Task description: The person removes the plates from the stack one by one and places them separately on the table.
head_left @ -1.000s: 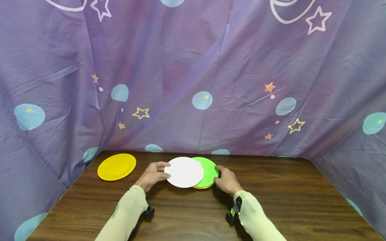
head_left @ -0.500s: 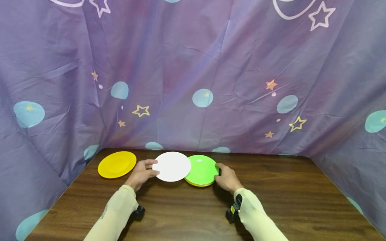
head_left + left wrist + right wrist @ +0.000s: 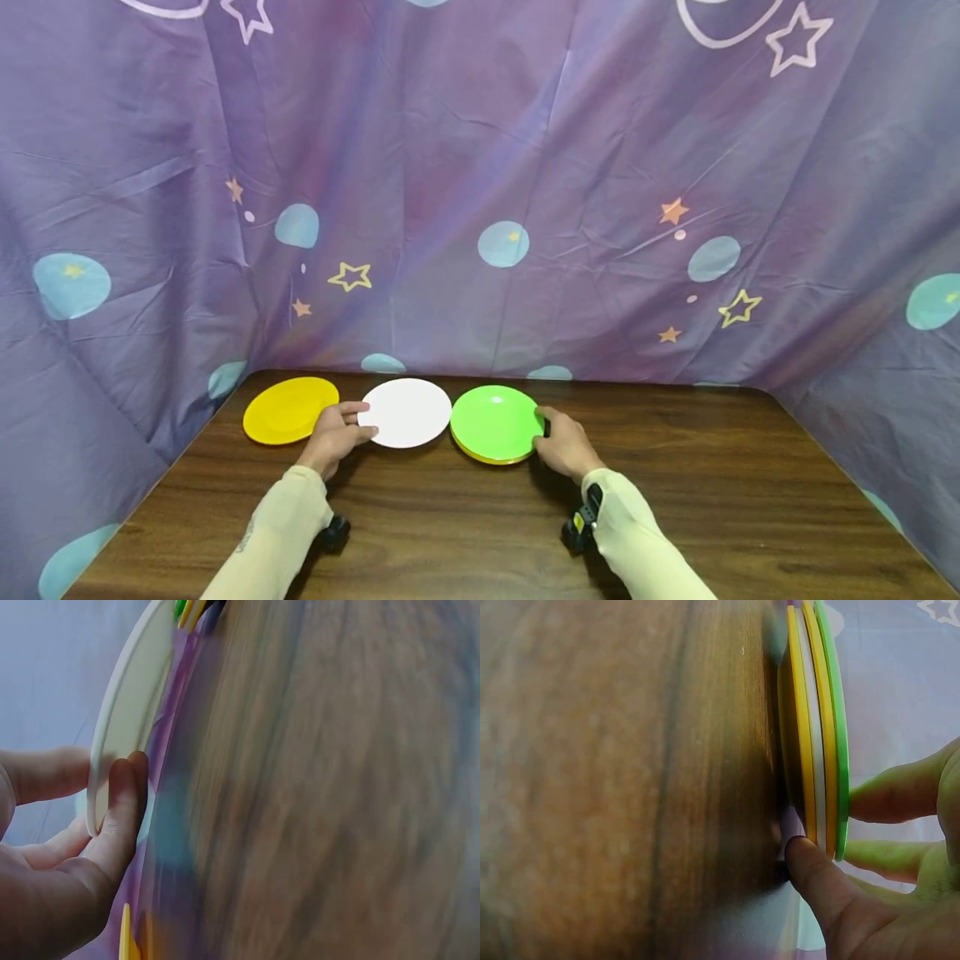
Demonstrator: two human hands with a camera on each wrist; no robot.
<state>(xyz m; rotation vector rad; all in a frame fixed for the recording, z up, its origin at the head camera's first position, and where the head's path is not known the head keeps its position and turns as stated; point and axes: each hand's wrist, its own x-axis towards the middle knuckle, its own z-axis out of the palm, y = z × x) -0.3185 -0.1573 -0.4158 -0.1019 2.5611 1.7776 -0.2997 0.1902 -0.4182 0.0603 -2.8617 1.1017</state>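
My left hand (image 3: pixel 332 440) pinches the left rim of a white plate (image 3: pixel 405 413). In the left wrist view, this plate (image 3: pixel 131 712) is held between fingers above and below its rim, off the tabletop. At the right edge of a plate stack, my right hand (image 3: pixel 566 448) grips the rim. A green plate (image 3: pixel 495 421) tops that stack. The right wrist view shows yellow and white rims (image 3: pixel 817 750) layered under the green one, with a fingertip (image 3: pixel 804 851) below the lowest rim. Whether the stack touches the table cannot be told.
A yellow plate (image 3: pixel 288 410) lies at the table's back left, close behind my left hand. The wooden table (image 3: pixel 465 533) ends at a purple patterned curtain (image 3: pixel 420 208) at the back and sides.
My left hand has carried the white plate leftward, from overlapping the green plate to beside it, uncovering the green top. The right hand has stayed at the stack.
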